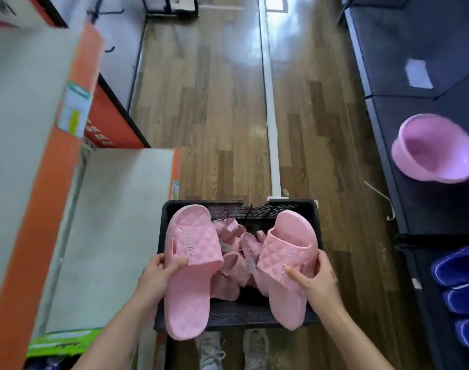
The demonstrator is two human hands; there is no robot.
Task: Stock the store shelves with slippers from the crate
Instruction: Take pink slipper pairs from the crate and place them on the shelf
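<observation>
A black perforated crate [254,209] stands on the wooden floor in front of me, with several pink slippers [232,263] heaped inside. My left hand [158,273] grips one quilted pink slipper [190,265] by its strap and side, above the crate's left half. Over the right half, my right hand [314,279] grips a second pink slipper [285,263] the same way. Both slippers point toes away from me. A white shelf [113,222] with an orange edge lies to the left of the crate.
A higher white shelf [25,108] with orange trim and a price label is at far left. On the right, a dark shelf unit [425,217] carries a pink basin [433,148] and blue slippers [460,287]. My shoes [230,348] show below the crate.
</observation>
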